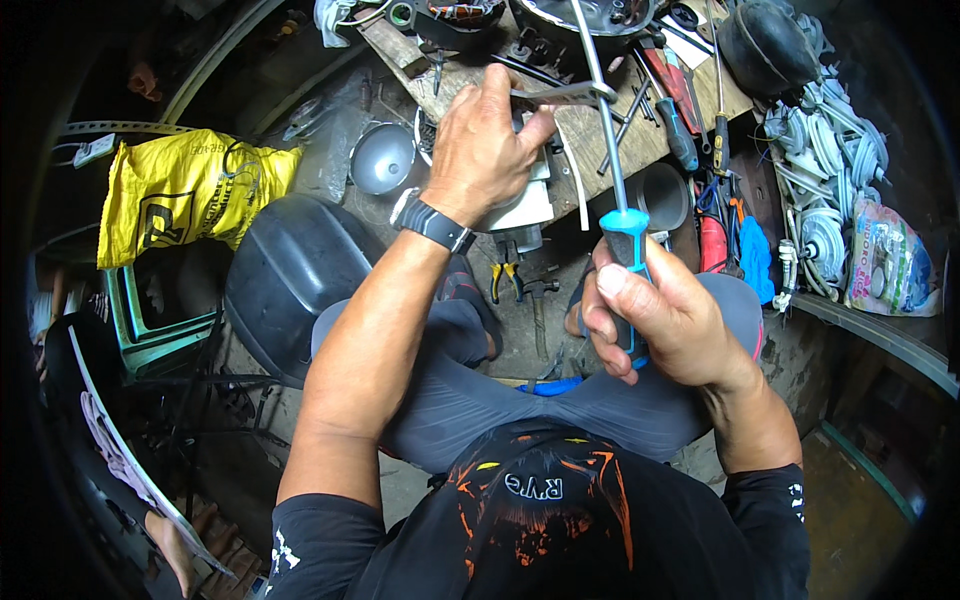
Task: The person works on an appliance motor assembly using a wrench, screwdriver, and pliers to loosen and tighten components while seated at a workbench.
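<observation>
My right hand [672, 312] is wrapped round the blue and black handle of a long screwdriver [625, 240]. Its steel shaft runs up and away over the wooden bench to a dark round housing [550, 32] at the top edge; where the tip ends is out of view. Beyond my lap, my left hand [487, 150] is closed on a steel wrench [562, 96]. The wrench's far end meets the screwdriver shaft; whether it encircles or only crosses it, I cannot tell. Below that hand lies a white pad-like item [525, 207], partly hidden.
The wooden bench [690, 60] carries bolts and a blue-handled tool [678, 135]. Pliers [507, 278] and a hammer [540, 310] lie on the floor between my feet. A black plastic shell [300, 285] and yellow bag [190, 195] stand left; wheel-like plastic parts [825, 140] are piled right.
</observation>
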### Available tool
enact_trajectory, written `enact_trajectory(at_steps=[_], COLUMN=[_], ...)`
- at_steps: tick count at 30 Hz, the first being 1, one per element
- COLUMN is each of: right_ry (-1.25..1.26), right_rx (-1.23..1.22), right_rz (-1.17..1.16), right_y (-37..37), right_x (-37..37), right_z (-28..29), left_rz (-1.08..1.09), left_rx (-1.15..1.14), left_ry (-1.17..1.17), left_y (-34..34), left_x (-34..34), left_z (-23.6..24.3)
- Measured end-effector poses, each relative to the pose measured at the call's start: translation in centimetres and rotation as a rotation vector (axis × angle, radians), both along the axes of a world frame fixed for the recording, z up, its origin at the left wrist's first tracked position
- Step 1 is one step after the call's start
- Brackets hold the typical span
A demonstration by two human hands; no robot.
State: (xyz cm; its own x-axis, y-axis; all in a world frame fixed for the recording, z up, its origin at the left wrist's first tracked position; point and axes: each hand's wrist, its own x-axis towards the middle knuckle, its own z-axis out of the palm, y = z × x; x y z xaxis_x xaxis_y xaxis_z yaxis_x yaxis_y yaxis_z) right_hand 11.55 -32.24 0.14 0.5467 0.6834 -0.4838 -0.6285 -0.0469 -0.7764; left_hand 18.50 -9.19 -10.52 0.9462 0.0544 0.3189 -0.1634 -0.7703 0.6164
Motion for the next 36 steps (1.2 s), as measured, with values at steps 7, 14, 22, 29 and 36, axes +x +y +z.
enact_trajectory(at_steps=[7,14,22,29,36], right_ry=[-0.053,-0.089,0.022,0.005,-0.117], right_rx=[-0.067,-0.131,-0.024,-0.067,-0.182], right_rz=[0.049,0.121,0.009,-0.035,-0.017], right_y=[-1.1,-2.3,-1.4,-0.4,-0.2], right_x=[1.0,2.4,1.8,0.4,0.7], right_z=[-0.5,0.1,-0.1,1.0,0.8], left_rz=[0.04,0.119,0.138,0.168,0.275], left_rx=[-0.009,-0.013,-0.022,0.117,-0.045], left_ry=[-0.005,0.017,-0.009,-0.014,0.163], left_y=[-0.3,-0.9,-1.3,-1.2,-3.1], left_x=[-0.2,-0.9,-0.7,-2.7,-3.8], left_z=[0.0,0.4,0.7,0.4,0.4])
